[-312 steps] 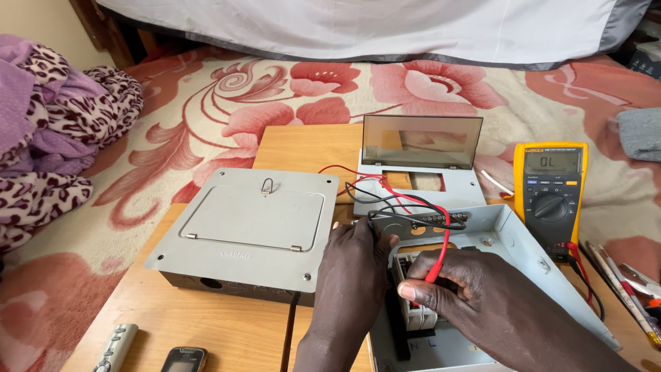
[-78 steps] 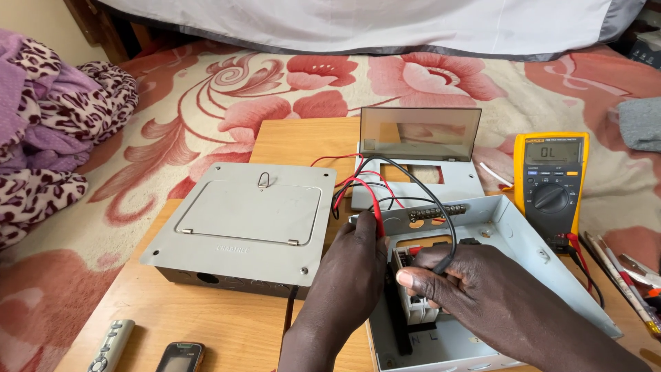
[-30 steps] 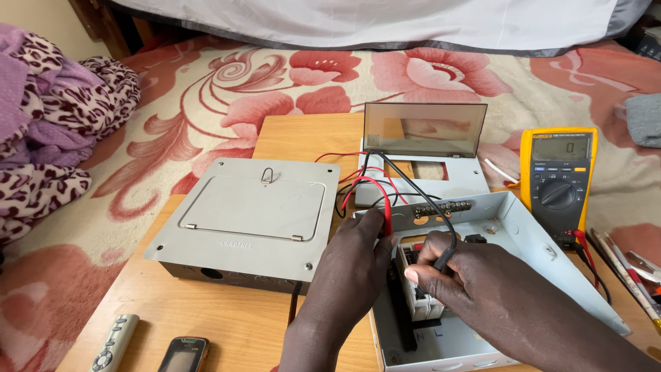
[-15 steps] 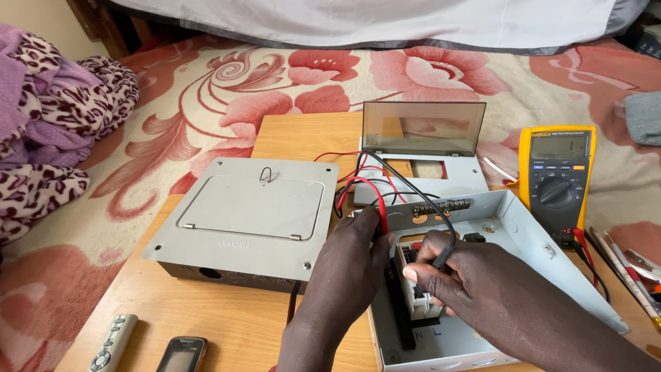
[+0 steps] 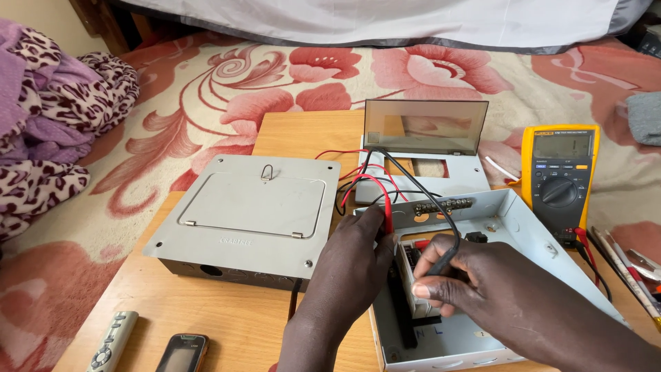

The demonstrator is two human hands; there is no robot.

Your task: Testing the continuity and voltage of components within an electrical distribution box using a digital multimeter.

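Note:
An open grey metal breaker box (image 5: 523, 227) lies on the wooden table, with a white breaker (image 5: 412, 275) inside. My left hand (image 5: 354, 258) pinches a red test probe (image 5: 387, 219) at the box's left edge, tip down at the breaker. My right hand (image 5: 475, 282) grips a black test probe (image 5: 446, 256), also pointed at the breaker. Red and black leads loop up over the box and run toward a yellow multimeter (image 5: 559, 176) at the right.
A closed grey metal box (image 5: 251, 213) sits left of my hands. A cover with a tinted flap (image 5: 423, 141) stands behind. A remote (image 5: 110, 342) and a phone (image 5: 181, 353) lie near the front edge. Tools (image 5: 630, 265) lie at right; clothes (image 5: 48, 131) are piled at left.
Both hands have stayed on the probes inside the open box; the right hand shifted slightly and the leads' loops moved a little. Ten seconds ago the right hand held the red lead higher.

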